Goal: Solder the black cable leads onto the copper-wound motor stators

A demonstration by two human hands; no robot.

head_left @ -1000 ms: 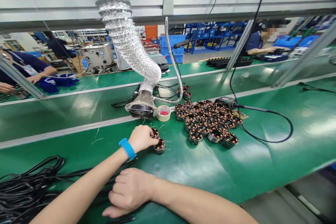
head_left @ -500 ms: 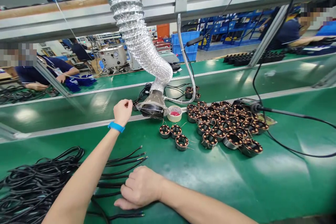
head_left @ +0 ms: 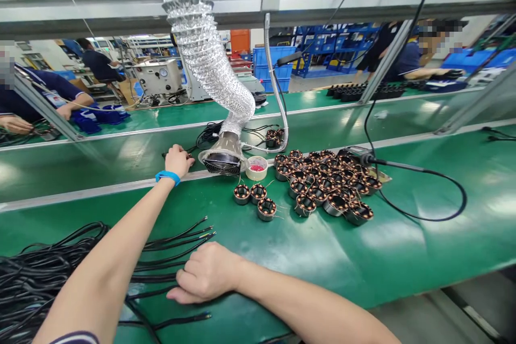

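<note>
My left hand (head_left: 177, 162), with a blue wristband (head_left: 168, 177), reaches to the divider rail left of the extraction hood (head_left: 222, 157). Its fingers are closed round a dark, copper-tinted part, apparently a wound stator (head_left: 187, 155), mostly covered by the hand. My right hand (head_left: 205, 274) is a fist over the green bench, thumb toward the left. Black cables (head_left: 155, 278) run in behind its fingers; whether it grips one is hidden. The cables' stripped ends lie just beyond it. Several copper-wound stators (head_left: 266, 208) stand between the hands and the hood.
A bundle of black cables (head_left: 36, 279) covers the left of the bench. Many stators (head_left: 322, 180) crowd the right, beside a black cord (head_left: 427, 169). A tub with red contents (head_left: 257, 168) stands by the hood, under a foil duct (head_left: 205, 48). Co-workers sit beyond.
The camera view has shifted, moving the bench leftward in the picture. My left hand has turned and lowered onto the far side of the rail. My right fist keeps its place by the cables.
</note>
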